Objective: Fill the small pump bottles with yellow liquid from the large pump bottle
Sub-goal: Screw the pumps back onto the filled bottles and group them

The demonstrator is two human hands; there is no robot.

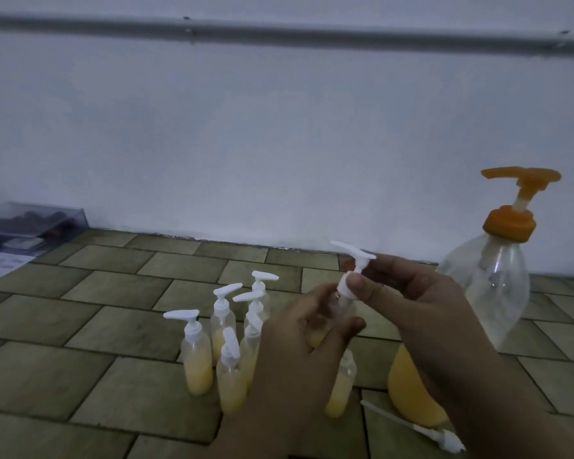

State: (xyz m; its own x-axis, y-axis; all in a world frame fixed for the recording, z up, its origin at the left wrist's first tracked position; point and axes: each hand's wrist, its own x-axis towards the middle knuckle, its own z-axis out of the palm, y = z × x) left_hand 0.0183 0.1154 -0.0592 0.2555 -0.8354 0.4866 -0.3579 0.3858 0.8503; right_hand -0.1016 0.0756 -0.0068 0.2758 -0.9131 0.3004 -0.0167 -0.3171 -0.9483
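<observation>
My left hand grips a small clear bottle with yellow liquid in it, mostly hidden by the fingers. My right hand pinches the collar of the white pump cap seated on that bottle's neck. The large pump bottle with its orange pump stands at the right, clear in its upper part and yellow at the bottom, partly behind my right arm. Several small pump bottles with yellow liquid stand grouped left of my hands. One small bottle without a cap stands under my hands.
A loose white pump with its dip tube lies on the tiled floor near the large bottle. A clear plastic box and a printed sheet sit at the far left by the white wall.
</observation>
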